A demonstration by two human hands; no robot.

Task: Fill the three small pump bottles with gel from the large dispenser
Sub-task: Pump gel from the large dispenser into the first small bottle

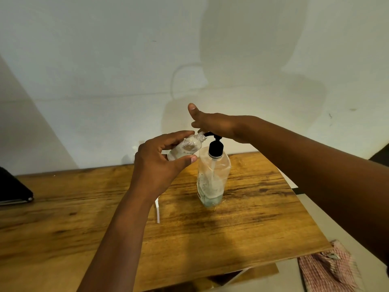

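Observation:
The large clear dispenser [212, 175] stands upright on the wooden table [242, 224], with a black pump on top and a little gel at its bottom. My right hand [219, 125] lies flat on the pump head, palm down, fingers stretched out. My left hand [160, 159] holds a small clear bottle [186, 147] without a cap, tilted so its open neck meets the black nozzle tip. Only this one small bottle is in view.
A thin white strip [157, 209], partly hidden by my left forearm, lies on the table behind it. A dark flat device [12, 188] sits at the left edge. A checked red-and-white cloth [328, 268] lies low on the right. A pale wall stands close behind the table.

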